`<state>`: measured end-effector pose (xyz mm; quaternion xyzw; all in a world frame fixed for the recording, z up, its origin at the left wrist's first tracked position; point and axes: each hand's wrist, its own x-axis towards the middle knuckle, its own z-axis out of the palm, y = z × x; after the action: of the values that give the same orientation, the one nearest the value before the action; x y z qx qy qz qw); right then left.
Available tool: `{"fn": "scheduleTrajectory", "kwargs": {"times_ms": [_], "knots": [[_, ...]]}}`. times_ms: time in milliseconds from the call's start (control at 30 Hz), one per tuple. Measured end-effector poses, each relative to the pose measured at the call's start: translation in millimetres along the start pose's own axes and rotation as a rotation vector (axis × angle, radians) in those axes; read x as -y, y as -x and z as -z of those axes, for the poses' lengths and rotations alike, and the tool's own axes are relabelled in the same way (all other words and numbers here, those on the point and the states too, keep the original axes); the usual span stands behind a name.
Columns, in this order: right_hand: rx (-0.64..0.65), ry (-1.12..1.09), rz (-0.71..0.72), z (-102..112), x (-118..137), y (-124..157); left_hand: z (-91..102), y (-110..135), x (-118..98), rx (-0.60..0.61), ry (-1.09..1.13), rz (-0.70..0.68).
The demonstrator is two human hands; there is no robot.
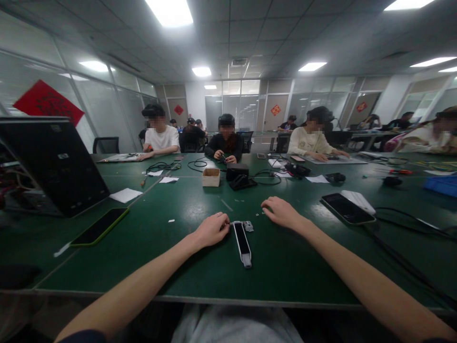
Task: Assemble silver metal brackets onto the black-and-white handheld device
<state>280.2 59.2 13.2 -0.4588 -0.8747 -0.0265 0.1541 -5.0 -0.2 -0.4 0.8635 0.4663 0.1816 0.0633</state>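
Note:
A long narrow device [242, 240] with a black face and a pale frame lies on the green table in front of me, its lighter end towards me. Beside its far left corner is my left hand [213, 229], with fingers curled together at the device's edge; whatever is between them is hidden. A small grey metal part [249, 226] rests at the device's far right corner. Further right, my right hand [280, 213] is lowered to the tabletop with loosely bent fingers apart, holding nothing visible. Tiny white bits [257, 215] lie just left of its fingertips.
On the left are a green-edged phone [100, 227] and an opened computer case [53, 166]. A small box [211, 177] and black device [237, 175] stand ahead. To the right lie another phone [347, 208] and cables. Several people sit across the table.

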Motion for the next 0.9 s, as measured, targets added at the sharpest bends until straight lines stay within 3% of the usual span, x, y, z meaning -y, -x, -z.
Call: {"fn": "scheduleTrajectory", "kwargs": {"times_ms": [133, 233, 467, 733, 900], "knots": [[0.151, 0.091, -0.063, 3, -34, 3, -0.3, 0, 0, 0.002, 0.015, 0.022], [0.206, 0.061, -0.046, 2, -43, 3, -2.8, -1, 2, -0.007, -0.003, 0.021], [0.261, 0.029, -0.029, 2, -37, 1, -6.7, -1, 5, -0.026, -0.009, 0.041], [0.297, 0.023, -0.134, 0, -29, 1, 3.0, 1, -9, -0.059, -0.005, 0.095], [0.191, -0.026, -0.056, 8, -6, 4, 3.5, 2, -11, -0.115, 0.033, 0.073]]}}
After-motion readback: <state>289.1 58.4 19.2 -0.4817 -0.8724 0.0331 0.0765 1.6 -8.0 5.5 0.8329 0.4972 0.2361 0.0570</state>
